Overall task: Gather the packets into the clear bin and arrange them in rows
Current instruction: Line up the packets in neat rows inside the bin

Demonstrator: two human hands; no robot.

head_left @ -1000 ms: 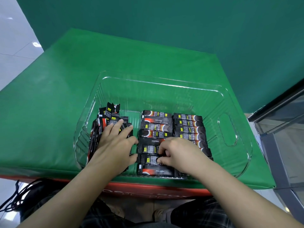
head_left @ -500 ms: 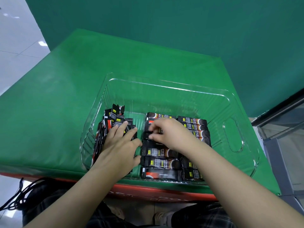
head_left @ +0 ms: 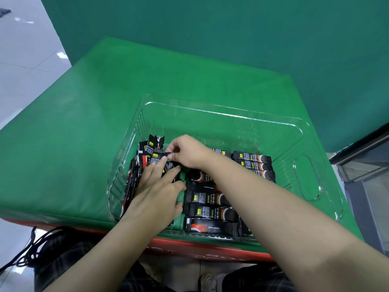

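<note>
Inside clear bin (head_left: 221,114), right hand (head_left: 187,152) pinching packet (head_left: 168,154), left hand (head_left: 157,192) pressing pile (head_left: 145,159)

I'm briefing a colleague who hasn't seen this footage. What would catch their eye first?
The large clear plastic bin on the bright green padded table, with black instant-coffee packets lying in neat rows on its floor. At the bin's left, the left hand rests on a loose pile of packets, while the right hand pinches one there.

Right forearm (head_left: 263,199) hides middle packets (head_left: 210,211).
</note>
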